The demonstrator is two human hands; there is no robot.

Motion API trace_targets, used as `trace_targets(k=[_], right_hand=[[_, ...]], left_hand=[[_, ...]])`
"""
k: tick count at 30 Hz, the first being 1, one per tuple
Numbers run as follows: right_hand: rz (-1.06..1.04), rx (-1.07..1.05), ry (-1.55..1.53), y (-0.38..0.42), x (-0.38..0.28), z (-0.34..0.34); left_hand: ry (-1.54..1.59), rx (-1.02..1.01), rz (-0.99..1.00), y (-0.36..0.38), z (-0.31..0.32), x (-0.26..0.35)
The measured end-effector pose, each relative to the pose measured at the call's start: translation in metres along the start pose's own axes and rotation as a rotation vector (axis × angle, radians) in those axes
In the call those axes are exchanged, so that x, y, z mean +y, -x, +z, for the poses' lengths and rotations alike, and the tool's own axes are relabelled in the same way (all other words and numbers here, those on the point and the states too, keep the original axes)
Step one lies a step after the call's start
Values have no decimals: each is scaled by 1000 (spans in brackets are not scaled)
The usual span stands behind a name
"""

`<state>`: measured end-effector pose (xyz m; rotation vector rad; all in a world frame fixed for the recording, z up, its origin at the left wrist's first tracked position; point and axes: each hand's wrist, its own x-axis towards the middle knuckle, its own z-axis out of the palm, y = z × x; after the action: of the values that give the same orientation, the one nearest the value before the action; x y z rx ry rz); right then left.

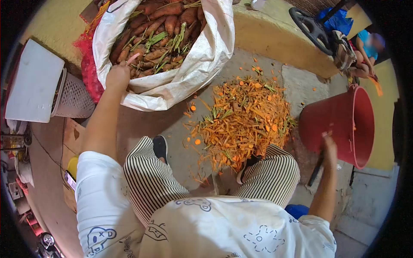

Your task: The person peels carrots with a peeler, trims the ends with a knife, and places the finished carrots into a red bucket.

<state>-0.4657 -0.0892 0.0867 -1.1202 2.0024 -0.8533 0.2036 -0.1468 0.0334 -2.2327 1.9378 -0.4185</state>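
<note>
My left hand [118,78] is at the near left rim of a white sack [172,92] full of unpeeled carrots [157,28], some with green stalks. Its fingers reach in over the carrots; what they hold, if anything, I cannot make out. On the right, my right hand [330,148] is closed round a dark-handled tool [316,170] that points down toward me, beside a red bucket [327,120] lying tilted with its mouth to the right. Between sack and bucket, a heap of orange peelings and carrot slices [245,122] covers the floor in front of my feet.
A perforated basket [75,96] with a white lid-like board [34,81] stands at the left, near a phone [69,179]. Behind are a low yellow wall [275,36] and a black wheel-like object [307,30]. Another person [365,51] sits at the upper right, holding something orange.
</note>
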Motion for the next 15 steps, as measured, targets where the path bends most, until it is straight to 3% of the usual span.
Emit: trace_targets(k=[2,6,11,15], right_hand=[[-46,-107,287,49,2,29],[-104,-213,858,130,-13,49],[-43,-294,1172,174,-14,56],[-193,-423,1193,177,-47,59]], left_hand=[[120,19,53,1,-3,-6],[463,430,-73,29,-54,28],[1883,238,-239,85,-111,88],[2600,-224,-467,129,-103,131]])
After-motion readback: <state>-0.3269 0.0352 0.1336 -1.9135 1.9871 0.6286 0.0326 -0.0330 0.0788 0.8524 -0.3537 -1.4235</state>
